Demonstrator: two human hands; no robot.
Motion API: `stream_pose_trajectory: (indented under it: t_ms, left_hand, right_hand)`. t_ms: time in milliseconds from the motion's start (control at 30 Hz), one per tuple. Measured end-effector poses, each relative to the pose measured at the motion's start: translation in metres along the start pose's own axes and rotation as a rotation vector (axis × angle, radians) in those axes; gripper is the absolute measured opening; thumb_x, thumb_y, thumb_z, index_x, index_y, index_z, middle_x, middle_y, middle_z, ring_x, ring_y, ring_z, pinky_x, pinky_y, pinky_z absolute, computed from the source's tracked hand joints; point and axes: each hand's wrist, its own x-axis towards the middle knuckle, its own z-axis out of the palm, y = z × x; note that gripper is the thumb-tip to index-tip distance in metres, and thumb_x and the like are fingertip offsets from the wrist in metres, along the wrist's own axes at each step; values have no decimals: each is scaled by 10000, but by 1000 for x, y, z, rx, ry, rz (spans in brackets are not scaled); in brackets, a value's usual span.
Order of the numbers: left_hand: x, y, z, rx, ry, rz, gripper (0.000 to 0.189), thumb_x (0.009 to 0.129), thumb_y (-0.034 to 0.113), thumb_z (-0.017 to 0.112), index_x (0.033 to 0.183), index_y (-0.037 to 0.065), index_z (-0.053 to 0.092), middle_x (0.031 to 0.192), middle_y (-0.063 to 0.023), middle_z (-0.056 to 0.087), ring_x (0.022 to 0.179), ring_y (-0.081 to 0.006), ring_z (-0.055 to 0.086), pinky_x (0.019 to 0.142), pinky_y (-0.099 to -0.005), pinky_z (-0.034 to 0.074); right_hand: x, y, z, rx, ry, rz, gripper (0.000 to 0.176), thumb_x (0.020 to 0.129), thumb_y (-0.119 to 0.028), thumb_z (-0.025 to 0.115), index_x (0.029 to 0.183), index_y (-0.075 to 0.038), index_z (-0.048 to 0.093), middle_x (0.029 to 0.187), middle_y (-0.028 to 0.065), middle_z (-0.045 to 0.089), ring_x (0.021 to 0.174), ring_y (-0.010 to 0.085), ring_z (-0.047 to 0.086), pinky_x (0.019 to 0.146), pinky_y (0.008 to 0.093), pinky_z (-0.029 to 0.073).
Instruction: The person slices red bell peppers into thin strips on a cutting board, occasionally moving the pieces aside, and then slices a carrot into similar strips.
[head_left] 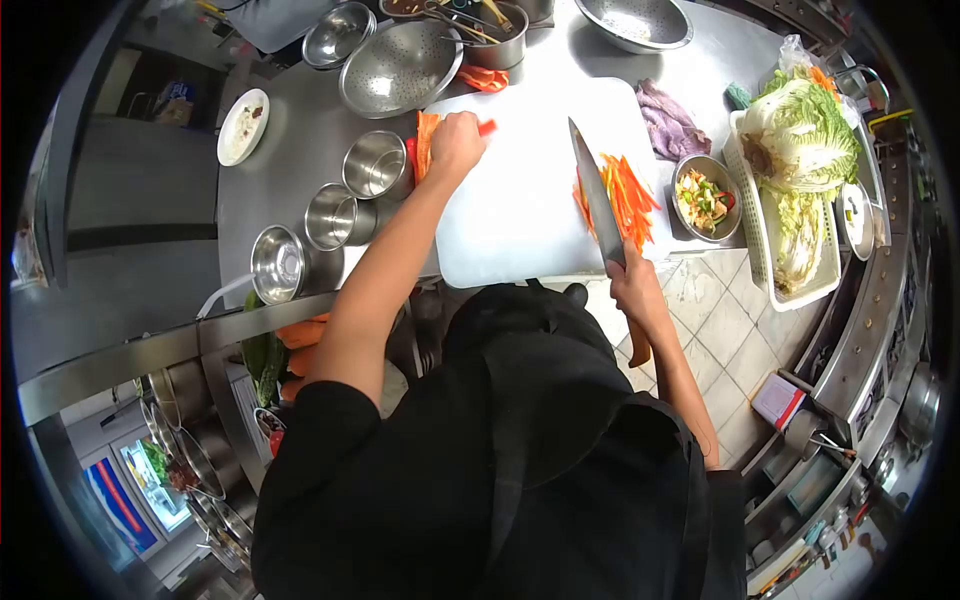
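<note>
My right hand (638, 288) is wrapped round the handle of a large kitchen knife (594, 190), its blade pointing away from me over the white cutting board (510, 220). Beside the blade, on the right of the board, lies a pile of orange-red strips (628, 200), which look like cut pepper. My left hand (457, 146) is closed at the board's upper left, with a piece of red pepper (487, 128) sticking out past the fingers. Next to that hand, at the board's left edge, are orange pieces (426, 138), partly hidden by it.
Steel containers (376, 165) line the board's left side, and a colander (400, 70) stands behind. To the right are a purple cloth (671, 120), a bowl of chopped vegetables (705, 200) and a white basket (757, 235) with a cabbage (805, 135). Red pepper pieces (484, 78) lie behind the board.
</note>
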Motion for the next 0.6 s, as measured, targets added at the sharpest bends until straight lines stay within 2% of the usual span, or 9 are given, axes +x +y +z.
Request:
stream_pose_trajectory:
  t_ms: [67, 100, 167, 233, 267, 367, 433, 567, 600]
  left_hand:
    - [-15, 11, -17, -801, -78, -25, 110, 772, 70, 681, 821, -28, 679, 809, -182, 685, 726, -229, 669, 633, -380, 529]
    - [-20, 2, -12, -1175, -376, -250, 86, 780, 20, 659, 839, -37, 683, 755, -150, 678, 675, -176, 636, 610, -353, 504]
    - [-44, -3, 16, -914, -323, -243, 128, 774, 6, 645, 892, -32, 677, 743, -127, 664, 681, -216, 636, 630, -351, 494]
    - [-84, 20, -5, -666, -83, 178, 126, 749, -24, 599, 858, -6, 659, 768, -112, 633, 748, -271, 629, 692, -340, 497]
    - [-101, 23, 0, -588, -60, 406, 128, 727, -37, 555, 829, 4, 622, 869, -108, 609, 845, -306, 607, 749, -357, 499]
    - [-135, 35, 21, -568, -52, 656, 127, 743, -44, 521, 829, 15, 593, 950, -81, 589, 891, -275, 597, 757, -362, 501]
    - [-144, 41, 27, -664, -39, 661, 207, 746, -23, 505, 921, 17, 609, 999, -123, 613, 929, -303, 587, 787, -377, 494]
    - [-141, 50, 37, -807, -40, 662, 189, 753, -14, 492, 898, 14, 611, 1013, -128, 608, 897, -313, 585, 777, -378, 487]
    - [-137, 52, 38, -782, 22, 695, 141, 726, -32, 511, 827, 13, 599, 933, -102, 589, 874, -283, 579, 761, -363, 494]
  right_hand:
    - [3, -4, -5, 83, 11, -56, 347, 881, -80, 530, 1180, 62, 423, 575, 146, 567, 457, 221, 571, 429, 344, 455]
    - [1, -3, -4, 165, 15, -107, 302, 885, -80, 527, 1141, 53, 437, 578, 130, 566, 450, 202, 559, 423, 328, 450]
    - [-1, -2, -2, 102, 2, -96, 223, 890, -83, 522, 1065, 33, 447, 584, 104, 562, 447, 172, 539, 415, 305, 442]
    - [6, -14, -8, 33, 1, -48, 207, 889, -86, 527, 1035, 31, 439, 594, 145, 563, 451, 213, 558, 422, 331, 445]
    - [-1, -29, -14, -30, 46, -102, 216, 878, -86, 536, 1033, 29, 439, 658, 229, 590, 548, 346, 609, 514, 417, 480]
    - [1, -41, -8, -234, 41, -173, 246, 861, -85, 546, 1054, 27, 444, 750, 299, 597, 716, 461, 606, 641, 499, 474]
    - [4, -52, -3, -283, -63, -74, 266, 848, -83, 548, 1074, 21, 452, 798, 319, 604, 813, 492, 586, 712, 537, 452]
    - [7, -68, 9, -430, -153, -30, 279, 841, -64, 524, 1088, 37, 440, 766, 331, 596, 781, 494, 593, 713, 564, 444]
    - [6, -76, 6, -443, -156, -20, 271, 842, -64, 515, 1081, 39, 437, 758, 332, 595, 776, 497, 592, 712, 566, 444]
